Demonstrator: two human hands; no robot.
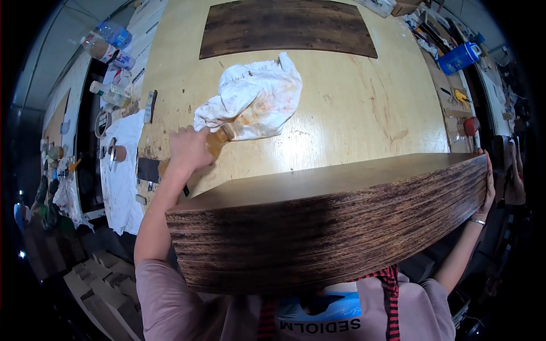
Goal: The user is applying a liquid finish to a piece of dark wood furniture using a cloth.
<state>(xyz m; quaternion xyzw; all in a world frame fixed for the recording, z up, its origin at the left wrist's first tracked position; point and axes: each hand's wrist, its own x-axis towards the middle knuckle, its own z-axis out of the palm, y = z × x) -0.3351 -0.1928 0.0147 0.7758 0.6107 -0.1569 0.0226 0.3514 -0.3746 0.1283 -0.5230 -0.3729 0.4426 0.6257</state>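
Observation:
A large dark-brown wooden board (335, 233) spans the view close to my body. Its streaked side faces me and a plainer brown face lies on the far side; I cannot tell if it is one thick piece or several stacked. My right hand (483, 187) grips its right end, fingers along the edge. Beyond its left end, my left hand (190, 149) is closed around a clear bottle (217, 142) of amber liquid, held tilted low over the table. The bottle's neck meets a crumpled white cloth (253, 96) with brownish stains.
A flat dark wooden panel (287, 28) lies at the far side of the pale yellow table (352, 108). Plastic bottles (114, 54) and a white cloth (124, 170) are on the left. On the right are a blue container (458, 58), yellow-handled tool (460, 98) and red object (471, 126).

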